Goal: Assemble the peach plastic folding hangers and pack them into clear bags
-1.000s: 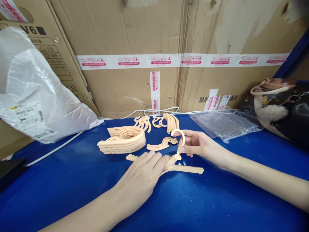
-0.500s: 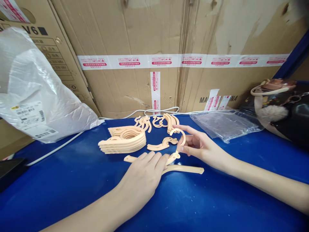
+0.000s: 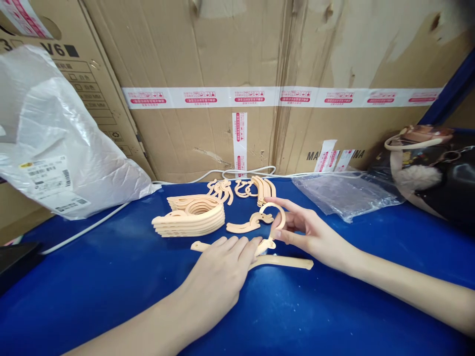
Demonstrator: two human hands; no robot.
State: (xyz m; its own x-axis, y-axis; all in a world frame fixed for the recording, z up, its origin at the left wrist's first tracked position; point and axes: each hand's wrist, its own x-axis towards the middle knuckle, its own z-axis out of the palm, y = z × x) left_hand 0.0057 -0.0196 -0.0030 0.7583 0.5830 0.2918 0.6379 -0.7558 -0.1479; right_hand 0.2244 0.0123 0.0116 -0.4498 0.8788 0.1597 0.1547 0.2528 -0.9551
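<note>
My left hand [image 3: 226, 269] is closed over cream plastic hanger arms on the blue tabletop. One hanger arm [image 3: 200, 246] shows beyond its fingers, and a second hanger arm [image 3: 289, 262] reaches out to the right beneath it. Between thumb and fingers, my right hand [image 3: 311, 232] pinches a curved hanger hook [image 3: 281, 213], whose lower end meets the held arm. Whether the two parts are fastened cannot be seen. Just behind lies a folded hanger piece [image 3: 245, 226]. A stack of folded hangers [image 3: 189, 225] is at the left.
Loose hooks [image 3: 221, 189] and a pile of hanger arms [image 3: 264, 188] lie farther back. A clear plastic bag [image 3: 345, 195] is at the back right, near a black bag [image 3: 458, 173]. A white parcel bag [image 3: 67, 143] leans at left. Cardboard boxes [image 3: 208, 138] and a white cable [image 3: 89, 227] border the tabletop.
The hook in my right hand has turned slightly and tipped lower toward the arm. My left hand stays in place. The whole view has shifted a little.
</note>
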